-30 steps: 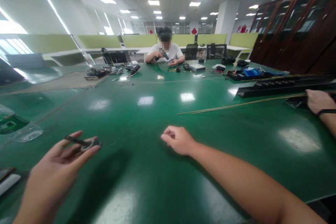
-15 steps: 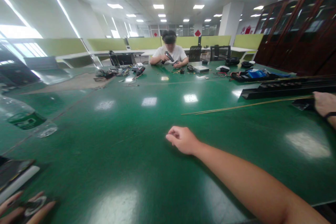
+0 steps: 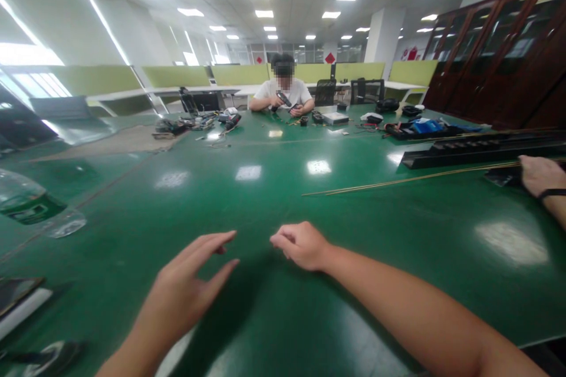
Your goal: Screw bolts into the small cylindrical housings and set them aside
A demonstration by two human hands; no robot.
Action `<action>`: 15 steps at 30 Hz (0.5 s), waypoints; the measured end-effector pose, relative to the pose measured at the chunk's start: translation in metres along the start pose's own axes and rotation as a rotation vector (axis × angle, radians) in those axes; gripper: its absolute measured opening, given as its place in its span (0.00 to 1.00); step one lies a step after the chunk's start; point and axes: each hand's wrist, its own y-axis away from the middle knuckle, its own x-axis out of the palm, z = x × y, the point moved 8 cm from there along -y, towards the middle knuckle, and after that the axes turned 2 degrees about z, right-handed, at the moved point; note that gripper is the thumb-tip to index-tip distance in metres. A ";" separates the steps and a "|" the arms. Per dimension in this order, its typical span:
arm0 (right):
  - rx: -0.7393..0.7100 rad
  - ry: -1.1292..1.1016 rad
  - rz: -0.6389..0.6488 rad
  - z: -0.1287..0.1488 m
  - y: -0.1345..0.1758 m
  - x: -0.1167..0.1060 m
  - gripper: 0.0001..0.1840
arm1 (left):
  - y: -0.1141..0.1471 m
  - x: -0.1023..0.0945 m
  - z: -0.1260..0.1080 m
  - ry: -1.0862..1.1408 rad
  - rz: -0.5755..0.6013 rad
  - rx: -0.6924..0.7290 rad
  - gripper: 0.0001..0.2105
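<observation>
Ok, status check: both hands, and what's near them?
Left hand open, empty, above the green table. Right hand loosely curled, resting on the table, nothing visibly held. Small dark part lies at the near left edge. Nothing between the hands.

A glossy green table [image 3: 265,200] fills the frame. On it: a plastic bottle [image 3: 30,206] at left, thin brass rods [image 3: 411,179] right of centre, black rails [image 3: 477,150] at upper right, scattered tools [image 3: 194,123] at the far end.

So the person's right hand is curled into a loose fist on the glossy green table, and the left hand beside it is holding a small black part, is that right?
Not quite. In the head view the right hand is loosely curled on the glossy green table, but the left hand is open and empty, fingers stretched out. A small black part lies at the table's near left edge.
</observation>
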 end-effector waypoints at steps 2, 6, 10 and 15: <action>-0.018 0.044 0.011 0.002 0.000 0.002 0.18 | -0.013 0.036 -0.011 0.028 0.168 0.074 0.21; -0.039 0.122 0.028 0.002 -0.001 0.005 0.16 | -0.026 0.075 -0.026 0.078 0.305 0.103 0.13; -0.052 0.149 0.071 0.004 0.000 0.010 0.19 | -0.028 0.083 -0.032 0.089 0.308 0.113 0.08; -0.021 0.059 0.123 0.005 0.002 0.010 0.18 | -0.016 0.055 -0.021 0.104 0.185 0.059 0.12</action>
